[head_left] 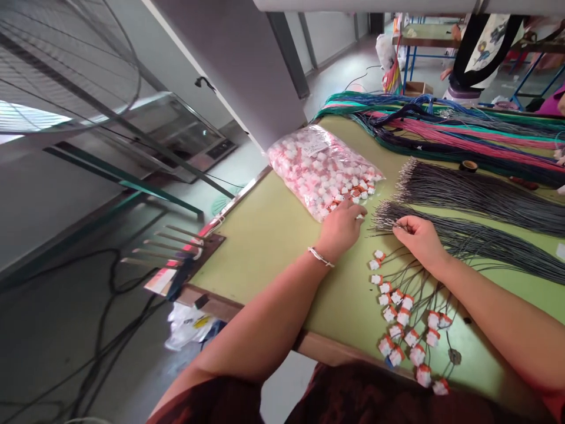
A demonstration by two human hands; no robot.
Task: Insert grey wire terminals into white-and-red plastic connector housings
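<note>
My left hand (343, 228) is at the mouth of a clear plastic bag (315, 168) full of small white-and-orange connectors (357, 189). Its fingers are curled, and a small white connector (360, 217) shows at the fingertips. To the right, my right hand (419, 240) pinches the end of a thin dark wire at the tip of a wire bundle (477, 238). Below that hand, several connectors fitted on wires (404, 312) lie spread toward the table's front edge.
A second dark wire bundle (477, 191) lies behind the first, near a roll of tape (468, 166). Coloured cables (441, 126) run along the back of the green table (251, 247). At its left corner stands a rack of metal prongs (176, 247). A person (483, 53) is beyond.
</note>
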